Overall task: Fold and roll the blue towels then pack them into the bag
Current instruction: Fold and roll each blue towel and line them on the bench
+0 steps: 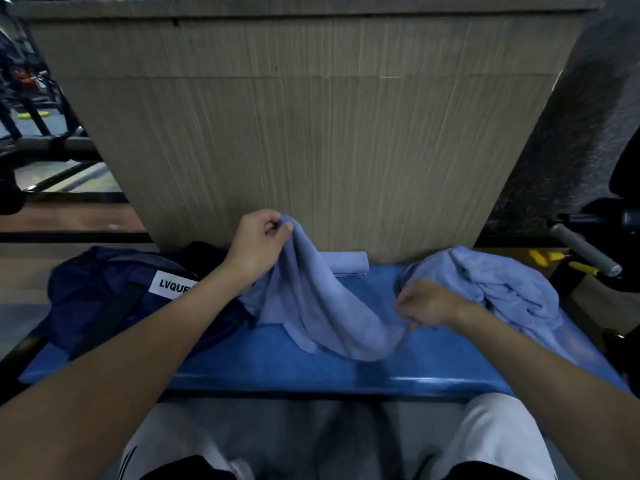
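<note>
Both hands pinch a blue towel over the bench

Blue bench: towels, bag

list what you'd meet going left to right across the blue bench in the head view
bag → left hand → rolled towel → right hand → heap of towels. The held towel stretches between both hands, so it has no clear place.
</note>
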